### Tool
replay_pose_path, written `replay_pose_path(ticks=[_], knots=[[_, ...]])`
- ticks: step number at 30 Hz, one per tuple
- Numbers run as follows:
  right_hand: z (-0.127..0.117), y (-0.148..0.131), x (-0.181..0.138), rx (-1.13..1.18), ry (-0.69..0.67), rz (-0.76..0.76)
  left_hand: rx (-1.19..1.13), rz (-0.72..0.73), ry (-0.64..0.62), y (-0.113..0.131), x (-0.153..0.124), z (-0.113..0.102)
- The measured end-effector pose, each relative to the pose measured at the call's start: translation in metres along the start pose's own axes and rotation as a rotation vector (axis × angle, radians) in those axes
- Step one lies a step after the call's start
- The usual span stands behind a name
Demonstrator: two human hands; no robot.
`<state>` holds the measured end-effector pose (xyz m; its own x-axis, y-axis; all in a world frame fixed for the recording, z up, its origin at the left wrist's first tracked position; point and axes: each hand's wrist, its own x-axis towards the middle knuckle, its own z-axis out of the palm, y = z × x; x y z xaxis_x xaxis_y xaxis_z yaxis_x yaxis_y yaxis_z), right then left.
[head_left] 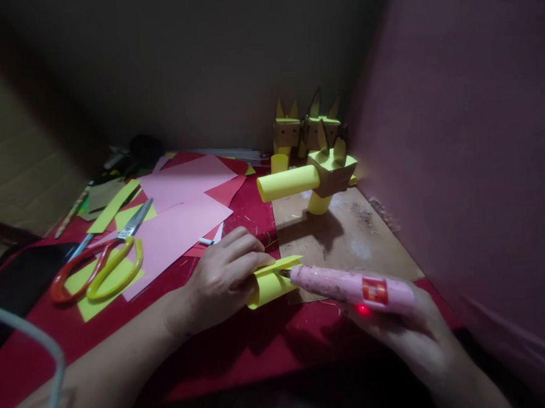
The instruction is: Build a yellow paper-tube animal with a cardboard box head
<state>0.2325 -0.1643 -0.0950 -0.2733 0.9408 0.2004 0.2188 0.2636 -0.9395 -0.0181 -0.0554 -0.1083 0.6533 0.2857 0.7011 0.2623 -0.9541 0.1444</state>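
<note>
My left hand [224,272] is closed on a rolled piece of yellow paper [274,284], its long edge lifted in a flap. A pink hot glue gun [345,285] with a lit red light is gripped in my right hand [411,330]. The gun's nozzle sits at the paper's open seam, close under the flap; whether it touches cannot be made out. Behind them, a cardboard figure [332,177] with pointed ears and yellow paper tubes stands on a brown board [347,236].
Two similar box-headed figures [287,133] stand farther back by the wall. Left of my hands lie pink paper sheets [182,215] and scissors [115,255] with red and yellow handles. A pale cable [52,355] curves at lower left. A pink wall [472,175] rises close on the right.
</note>
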Motion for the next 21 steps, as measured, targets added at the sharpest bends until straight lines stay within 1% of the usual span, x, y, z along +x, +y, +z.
replay_pose_path(ticks=[5, 14, 19, 21], knots=[[0.0016, -0.0013, 0.0017, 0.016, -0.012, -0.001, 0.006, 0.001, -0.008, 0.0012, -0.0001, -0.0009], [0.001, 0.0002, 0.0008, 0.039, 0.024, -0.006, 0.009, -0.002, -0.015, 0.0, -0.002, -0.001], [0.0005, -0.0043, 0.0047, 0.074, -0.023, -0.07, 0.014, -0.005, -0.023, 0.0012, -0.0017, -0.0012], [0.0, -0.0054, 0.0054, 0.089, -0.02, -0.069, 0.006, -0.005, -0.018, 0.0013, -0.0015, -0.0011]])
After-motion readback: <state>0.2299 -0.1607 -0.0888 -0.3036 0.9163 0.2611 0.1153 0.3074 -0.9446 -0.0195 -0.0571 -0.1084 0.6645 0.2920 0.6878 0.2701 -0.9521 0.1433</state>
